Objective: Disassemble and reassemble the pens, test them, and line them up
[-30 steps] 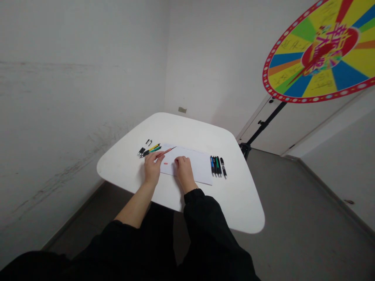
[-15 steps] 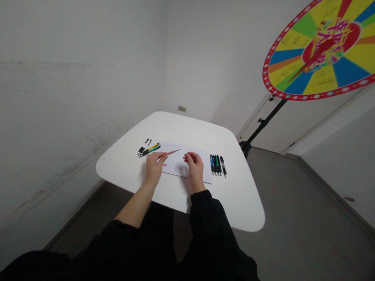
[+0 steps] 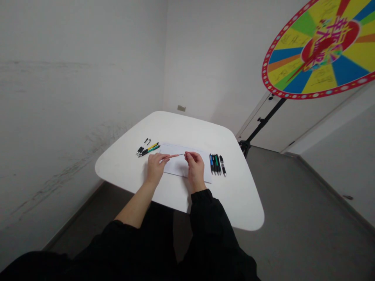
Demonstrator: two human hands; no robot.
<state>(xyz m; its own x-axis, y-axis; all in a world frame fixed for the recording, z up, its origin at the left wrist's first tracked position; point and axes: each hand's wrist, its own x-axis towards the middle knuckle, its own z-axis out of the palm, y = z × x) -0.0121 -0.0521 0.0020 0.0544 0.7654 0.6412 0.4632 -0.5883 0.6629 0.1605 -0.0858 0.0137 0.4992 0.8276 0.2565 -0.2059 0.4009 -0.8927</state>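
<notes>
1. The left hand (image 3: pixel 154 168) grips a slim pink pen (image 3: pixel 174 156) between thumb and fingers, well back on the barrel. That hold seems chosen to leave the narrow end sticking out towards the other side.
2. The pen is raised over the paper (image 3: pixel 172 168), nearly level, its thin dark tip (image 3: pixel 181 154) reaching the fingertips of the right hand (image 3: pixel 195 168).
3. The right hand's thumb and fingers are drawn together at that tip; whether they pinch a small part as well, I cannot tell. Meeting end to end like this probably helps keep the two sides in line.
4. The paper is flat, white and smooth, perhaps laid there as a plain backing for small pieces.
5. On the left of the desk (image 3: pixel 234 207), a yellow pen (image 3: pixel 153 147) and a green pen (image 3: pixel 153 150) lie slantwise beside black pen parts (image 3: pixel 140 150), with two little dark pieces (image 3: pixel 147 141) just beyond.
6. Right of the paper, a row of pens (image 3: pixel 216 164) lies side by side, apparently sorted: glossy barrels, dark grips, silvery points. A patterned pen (image 3: pixel 223 166) lies at its outer end.
7. The desk is matt white with rounded corners.
</notes>
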